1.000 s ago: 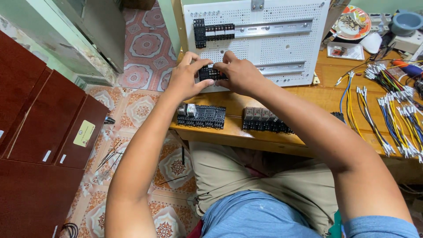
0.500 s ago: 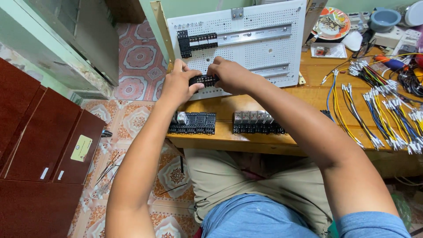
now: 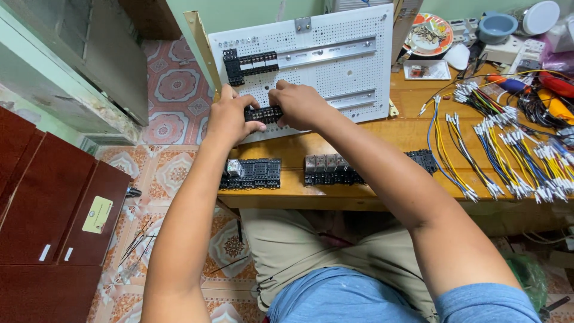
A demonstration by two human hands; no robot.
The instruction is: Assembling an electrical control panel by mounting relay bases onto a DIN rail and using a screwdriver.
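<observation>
Left hand [image 3: 230,119]: grip closed on left end of black terminal block [image 3: 263,113], thumb under it, fingers over top.
Right hand [image 3: 299,104]: grip closed on right end of same block, knuckles up.
Terminal block: short black strip, held level betw. both hands, against lower left part of white perforated panel [image 3: 335,72]; whether it sat on a rail, can't tell.
Panel: stood tilted at far edge of bench [image 3: 382,137], leaning back; metal rail [image 3: 335,52] across upper part w/ a row of black modules [image 3: 248,64] at its left end.
Near edge of bench: two groups of black relay sockets, left group [image 3: 251,173] and right group [image 3: 332,169], just beside each other, both below the hands.
More sockets: a smaller black piece [image 3: 424,160] right of right group.
Wires: bundles of cut wires [image 3: 508,149], yellow, blue, white, green, w/ ferrule ends, spread over right side of bench.
Containers, far right: patterned plate [image 3: 427,33] w/ small metal parts in it; blue-grey bowl [image 3: 496,25], contents not visible; white round lid [image 3: 541,17] beside it.
Floor: patterned tiles [image 3: 173,90] on left; dark red cabinet [image 3: 54,215] at near left w/ a yellow label.
</observation>
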